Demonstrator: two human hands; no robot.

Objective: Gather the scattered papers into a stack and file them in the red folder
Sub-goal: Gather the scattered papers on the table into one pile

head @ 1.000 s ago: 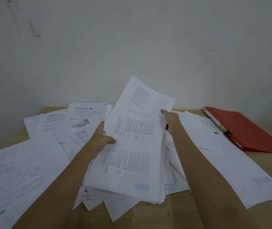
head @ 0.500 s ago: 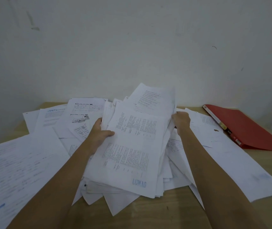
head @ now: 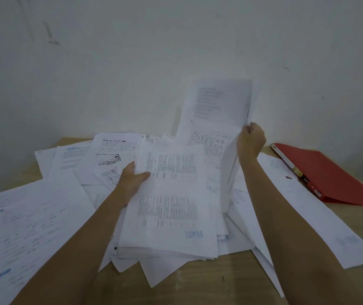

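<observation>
A thick stack of printed papers (head: pixel 169 208) lies in the middle of the wooden table, its top sheet stamped in blue. My left hand (head: pixel 133 179) grips the stack's left edge, thumb on top. My right hand (head: pixel 251 140) pinches the right edge of a few sheets (head: pixel 218 106) and holds them raised, nearly upright, behind the stack. More loose papers (head: pixel 33 221) spread over the left of the table, and others (head: pixel 303 208) over the right. The red folder (head: pixel 330 177) lies shut at the far right, apart from both hands.
The wooden table (head: pixel 198 289) butts against a pale wall (head: pixel 176 51). Bare wood shows at the front edge and at the far left corner. Sheets reach up to the folder's left side.
My right hand has lifted a few sheets up and to the right, off the pile. The left hand has kept its grip on the stack's left edge.
</observation>
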